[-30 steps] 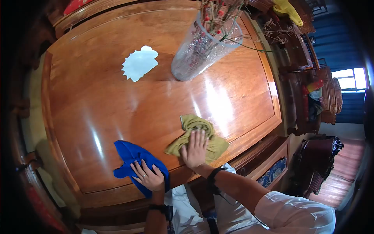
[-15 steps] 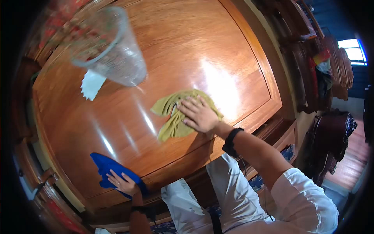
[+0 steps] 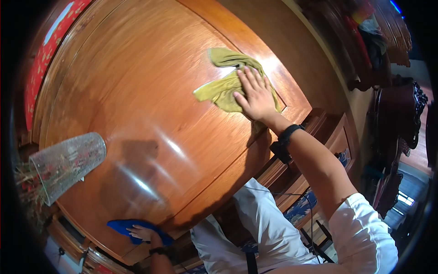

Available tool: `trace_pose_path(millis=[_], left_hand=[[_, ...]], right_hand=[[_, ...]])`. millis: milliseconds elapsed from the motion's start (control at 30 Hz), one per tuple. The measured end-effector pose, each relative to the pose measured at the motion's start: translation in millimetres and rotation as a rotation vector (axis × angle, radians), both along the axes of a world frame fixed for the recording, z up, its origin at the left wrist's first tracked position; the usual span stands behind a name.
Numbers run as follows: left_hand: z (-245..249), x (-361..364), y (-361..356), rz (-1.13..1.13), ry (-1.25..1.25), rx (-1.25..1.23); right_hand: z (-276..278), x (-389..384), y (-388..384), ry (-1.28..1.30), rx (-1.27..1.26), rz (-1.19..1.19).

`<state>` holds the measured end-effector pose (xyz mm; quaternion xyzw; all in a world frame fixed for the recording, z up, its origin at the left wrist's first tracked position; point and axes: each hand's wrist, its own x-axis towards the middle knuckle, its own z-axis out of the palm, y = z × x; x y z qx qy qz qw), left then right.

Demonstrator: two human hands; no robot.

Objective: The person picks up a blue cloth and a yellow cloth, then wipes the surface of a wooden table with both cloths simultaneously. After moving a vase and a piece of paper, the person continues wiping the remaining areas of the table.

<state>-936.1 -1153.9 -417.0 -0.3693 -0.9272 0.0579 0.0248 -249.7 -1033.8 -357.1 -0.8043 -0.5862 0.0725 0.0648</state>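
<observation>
My right hand (image 3: 258, 97) lies flat on a crumpled olive-green cloth (image 3: 219, 93), its fingers spread and pressing it to the glossy wooden tabletop (image 3: 137, 91) near the right corner. A dark band (image 3: 284, 141) circles that wrist. At the lower left, my left hand (image 3: 142, 233) rests with fingers stretched out on a blue cloth (image 3: 119, 225), close to the table's near edge. Part of the blue cloth is hidden under the hand.
A clear textured vase (image 3: 75, 160) with dried red-and-green stems (image 3: 32, 187) stands at the table's left. Red patterned fabric (image 3: 43, 68) shows at the upper left. Dark carved wooden furniture (image 3: 397, 118) stands to the right. A thin cable (image 3: 311, 219) hangs by my white trousers.
The view has turned, so the vase appears lower and further left. My right hand and the olive-green cloth have slid away toward the table's right edge. My left hand stays on the blue cloth.
</observation>
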Motion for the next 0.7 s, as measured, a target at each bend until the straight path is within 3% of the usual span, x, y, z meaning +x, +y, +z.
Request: trace_pose_path(millis=[33,100,133,200,333,533,633,700], left_hand=[[-4.9,4.0,2.6,-0.01,0.004,0.002],[-32.8,-5.4,-1.6,-0.283,0.261,-0.221],[-31.3,11.9,6.3,-0.283,0.262,-0.217],[-26.1,71.7,21.5,-0.132,0.136,0.108],[-5.8,131.3,24.6,-0.203,0.075,0.074],[8.1,152.7,27.8,-0.189,0.001,0.171],[9.5,156.1,28.2,-0.188,0.013,0.191],[7.8,154.9,26.7,-0.188,0.028,0.182]], right_hand=[[1.6,11.7,-9.5,0.009,-0.011,-0.044],[2.6,22.3,-34.1,-0.012,-0.04,-0.034],[4.9,23.9,-47.8,0.005,-0.042,-0.008],[7.3,20.4,-75.2,0.013,-0.078,-0.034],[10.7,9.4,-107.7,0.02,-0.12,-0.079],[1.3,-4.2,-94.4,-0.021,-0.093,-0.145],[-9.5,-34.7,-49.3,-0.038,-0.08,-0.204],[-19.9,-56.4,-7.5,-0.069,-0.057,-0.102]])
